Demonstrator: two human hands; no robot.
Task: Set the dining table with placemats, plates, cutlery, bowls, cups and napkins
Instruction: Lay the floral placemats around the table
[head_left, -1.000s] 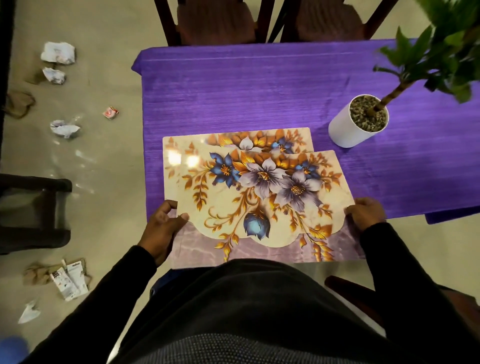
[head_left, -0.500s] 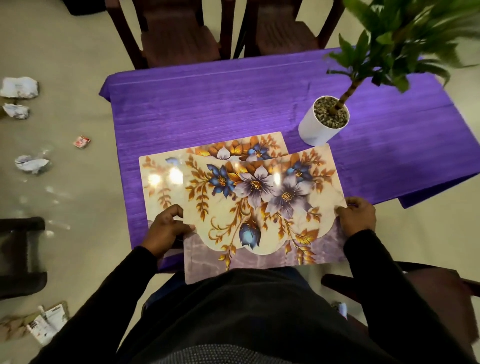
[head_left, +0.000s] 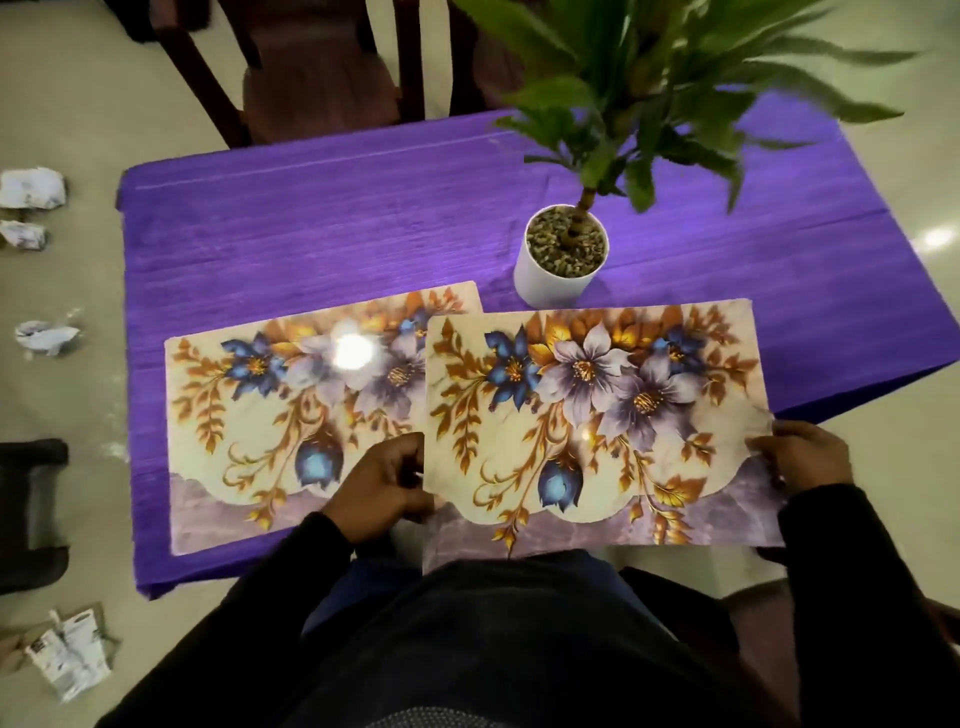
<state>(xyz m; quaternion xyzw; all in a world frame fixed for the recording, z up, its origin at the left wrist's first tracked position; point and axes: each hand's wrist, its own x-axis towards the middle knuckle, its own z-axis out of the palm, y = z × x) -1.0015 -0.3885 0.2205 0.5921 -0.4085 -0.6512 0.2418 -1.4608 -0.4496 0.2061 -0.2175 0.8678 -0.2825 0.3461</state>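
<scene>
- The left hand (head_left: 382, 491) is seen at the left edge of the upper placemat (head_left: 597, 421); its fingers are curled at that edge and the mat appears to be pinched there.
- The right hand (head_left: 802, 457) is found at the right edge of the same mat, with the thumb laid over the top face and the fingers tucked beneath, so the edge is gripped.
- The two hands are held well apart, one at each short side of the upper placemat.
- The upper placemat is printed with blue and lilac flowers and gold leaves on a cream ground. Its near edge projects past the front of the desk (head_left: 311, 244), over the person's lap.
- Whether it rests on the desk or is raised off it cannot be told.
- A second placemat (head_left: 260, 415) of the same print is laid flat on the desk to the left. Its right part is overlapped by the upper mat, and a bright glare spot is noted on it.
- The desk is covered by a purple cloth.
- A white plant pot (head_left: 558, 273), filled with gravel and bearing a green leafy plant, is stood just beyond the far edge of the upper mat.
- A dark wooden chair (head_left: 311, 78) is set at the far side of the desk.
- Crumpled papers (head_left: 34, 187) are scattered on the floor to the left.
</scene>
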